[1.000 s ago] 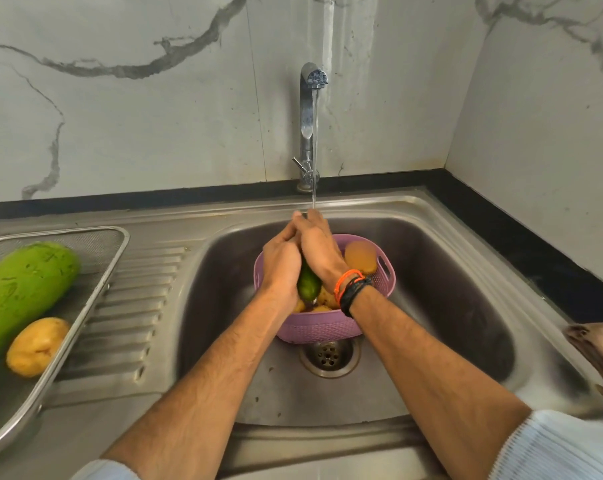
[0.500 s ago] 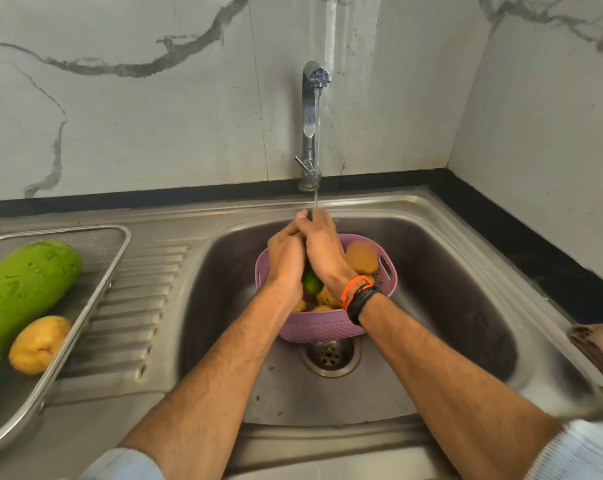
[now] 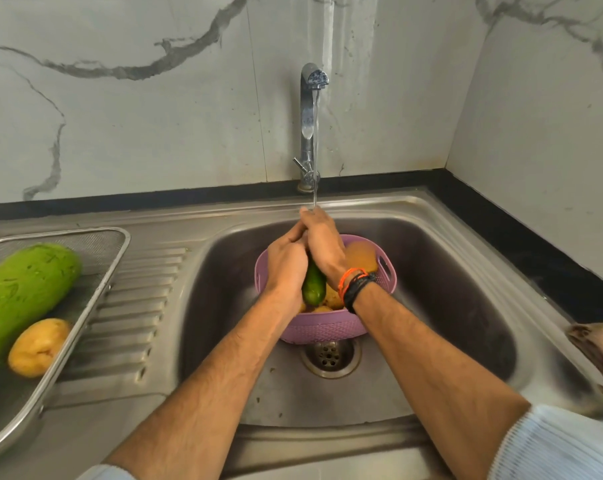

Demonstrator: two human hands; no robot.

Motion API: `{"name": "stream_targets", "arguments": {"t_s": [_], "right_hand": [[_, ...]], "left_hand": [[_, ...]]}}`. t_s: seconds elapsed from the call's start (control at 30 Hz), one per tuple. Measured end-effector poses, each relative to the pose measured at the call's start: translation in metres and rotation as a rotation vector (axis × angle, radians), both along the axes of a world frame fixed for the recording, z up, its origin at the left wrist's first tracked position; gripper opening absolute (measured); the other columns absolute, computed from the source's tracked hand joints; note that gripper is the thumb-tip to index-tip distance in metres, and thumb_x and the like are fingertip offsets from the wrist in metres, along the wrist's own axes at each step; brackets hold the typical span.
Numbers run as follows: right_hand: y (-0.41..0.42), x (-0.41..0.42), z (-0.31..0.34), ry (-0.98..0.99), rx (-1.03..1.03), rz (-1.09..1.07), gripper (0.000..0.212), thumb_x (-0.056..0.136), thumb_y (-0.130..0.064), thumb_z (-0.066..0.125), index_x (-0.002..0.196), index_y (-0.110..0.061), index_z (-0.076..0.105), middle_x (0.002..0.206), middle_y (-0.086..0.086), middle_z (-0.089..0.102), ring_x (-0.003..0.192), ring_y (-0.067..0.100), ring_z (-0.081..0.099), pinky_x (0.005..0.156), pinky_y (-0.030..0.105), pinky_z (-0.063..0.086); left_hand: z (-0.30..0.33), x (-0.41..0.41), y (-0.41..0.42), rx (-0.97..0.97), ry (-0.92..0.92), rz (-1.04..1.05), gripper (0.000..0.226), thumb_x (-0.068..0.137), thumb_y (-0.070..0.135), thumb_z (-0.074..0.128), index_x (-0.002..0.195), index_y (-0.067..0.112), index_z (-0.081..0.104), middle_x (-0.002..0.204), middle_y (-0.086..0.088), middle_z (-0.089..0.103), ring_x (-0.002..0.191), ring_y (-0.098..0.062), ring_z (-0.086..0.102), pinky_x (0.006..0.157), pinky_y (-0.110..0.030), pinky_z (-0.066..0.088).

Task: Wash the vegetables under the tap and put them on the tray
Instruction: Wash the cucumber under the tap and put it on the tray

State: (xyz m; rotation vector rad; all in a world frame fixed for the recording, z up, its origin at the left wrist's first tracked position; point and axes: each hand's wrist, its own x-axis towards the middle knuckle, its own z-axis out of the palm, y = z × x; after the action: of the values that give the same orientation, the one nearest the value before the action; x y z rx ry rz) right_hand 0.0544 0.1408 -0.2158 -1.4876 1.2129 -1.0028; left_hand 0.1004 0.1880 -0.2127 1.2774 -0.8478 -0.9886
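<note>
A dark green cucumber point(image 3: 314, 287) is held between both hands over the purple basket point(image 3: 322, 329), its near end sticking out toward the camera. The left hand point(image 3: 286, 263) wraps it from the left and the right hand point(image 3: 322, 245) wraps it from the right, fingers curled round it and meeting at the far end, where the thin stream of water point(image 3: 315, 147) from the tap point(image 3: 308, 123) lands on the right hand's knuckles. Orange and black bands point(image 3: 355, 284) circle the right wrist. The basket stands in the steel sink point(image 3: 431, 271), just beyond the drain point(image 3: 329, 356), and holds potatoes point(image 3: 360, 256). On the draining board to the left, a mesh tray point(image 3: 95, 268) carries a large pale green gourd point(image 3: 23, 292) and, near it, a yellow potato point(image 3: 38, 346).
</note>
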Motion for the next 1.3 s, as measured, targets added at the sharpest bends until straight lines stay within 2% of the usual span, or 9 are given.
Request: {"name": "stream_targets", "arguments": {"t_s": [0.13,0.23,0.4,0.53,0.67,0.8,1.07,1.2,1.3], "right_hand": [[-0.001,-0.005,-0.006,-0.012,0.017,-0.021,0.058,0.107,-0.035,0.034,0.157,-0.012,0.018,0.165,0.004,0.016,0.152,0.017,0.012,0.125,0.040,0.010],[-0.002,-0.006,-0.010,-0.125,0.053,-0.089,0.053,0.105,-0.030,0.039,0.154,-0.013,0.030,0.160,0.005,0.032,0.148,0.019,0.028,0.123,0.039,0.020],[-0.003,-0.010,-0.008,-0.389,0.169,-0.171,0.040,0.102,-0.016,0.049,0.141,-0.014,0.050,0.132,0.007,0.057,0.117,0.021,0.057,0.098,0.031,0.050],[0.002,-0.007,-0.003,-0.576,0.242,-0.160,0.038,0.102,-0.009,0.047,0.140,-0.011,0.051,0.131,0.011,0.060,0.119,0.025,0.059,0.102,0.037,0.050],[0.003,-0.004,-0.006,-0.415,0.176,-0.156,0.040,0.105,-0.012,0.039,0.144,-0.014,0.048,0.141,0.008,0.053,0.130,0.024,0.051,0.112,0.038,0.040],[0.005,-0.008,-0.012,-0.052,-0.001,-0.126,0.044,0.106,-0.020,0.033,0.150,-0.021,0.040,0.153,0.004,0.042,0.142,0.022,0.037,0.120,0.042,0.028],[-0.002,-0.007,-0.004,-0.047,-0.014,-0.058,0.049,0.108,-0.029,0.030,0.155,-0.012,0.027,0.164,0.002,0.021,0.151,0.014,0.016,0.125,0.034,0.008],[0.008,0.000,-0.011,0.041,-0.062,0.045,0.052,0.108,-0.032,0.028,0.156,-0.012,0.020,0.166,0.001,0.009,0.152,0.011,0.007,0.118,0.020,0.001],[0.003,0.001,-0.005,0.030,-0.057,0.033,0.050,0.108,-0.029,0.030,0.154,-0.010,0.027,0.165,0.004,0.017,0.152,0.014,0.013,0.122,0.025,0.004]], "left_hand": [[-0.003,0.001,-0.004,0.010,0.010,-0.023,0.029,0.102,0.001,0.044,0.124,0.001,0.063,0.107,-0.004,0.066,0.114,-0.024,0.064,0.089,-0.028,0.053],[-0.004,0.001,-0.001,0.004,0.076,-0.054,0.036,0.098,-0.009,0.042,0.129,-0.002,0.060,0.117,-0.011,0.067,0.116,-0.019,0.062,0.104,-0.030,0.048],[-0.005,0.013,-0.011,0.008,0.478,0.000,0.043,0.103,-0.002,0.037,0.143,0.006,0.048,0.140,-0.010,0.057,0.124,-0.023,0.058,0.089,-0.024,0.053],[-0.009,0.008,-0.008,0.037,0.426,0.012,0.042,0.104,0.007,0.043,0.144,0.016,0.051,0.134,-0.007,0.062,0.119,-0.023,0.062,0.107,-0.041,0.047],[-0.007,0.003,-0.003,0.048,0.450,-0.077,0.043,0.106,0.015,0.041,0.146,0.026,0.048,0.126,0.001,0.063,0.103,-0.013,0.063,0.095,-0.032,0.052],[-0.008,0.006,-0.007,0.069,0.331,-0.051,0.047,0.102,0.009,0.048,0.146,0.026,0.048,0.138,-0.005,0.059,0.115,-0.018,0.061,0.101,-0.036,0.050],[-0.007,0.003,-0.003,0.040,0.278,-0.121,0.043,0.098,-0.003,0.048,0.137,0.011,0.057,0.132,-0.010,0.064,0.123,-0.022,0.059,0.109,-0.037,0.045],[-0.002,0.016,-0.010,0.085,0.020,-0.045,0.032,0.104,0.018,0.046,0.132,0.010,0.059,0.128,-0.011,0.064,0.123,-0.030,0.059,0.087,-0.032,0.051],[-0.006,0.018,-0.006,0.089,-0.024,-0.055,0.029,0.103,0.021,0.049,0.129,0.018,0.063,0.117,0.000,0.067,0.116,-0.024,0.064,0.090,-0.035,0.052]]}}
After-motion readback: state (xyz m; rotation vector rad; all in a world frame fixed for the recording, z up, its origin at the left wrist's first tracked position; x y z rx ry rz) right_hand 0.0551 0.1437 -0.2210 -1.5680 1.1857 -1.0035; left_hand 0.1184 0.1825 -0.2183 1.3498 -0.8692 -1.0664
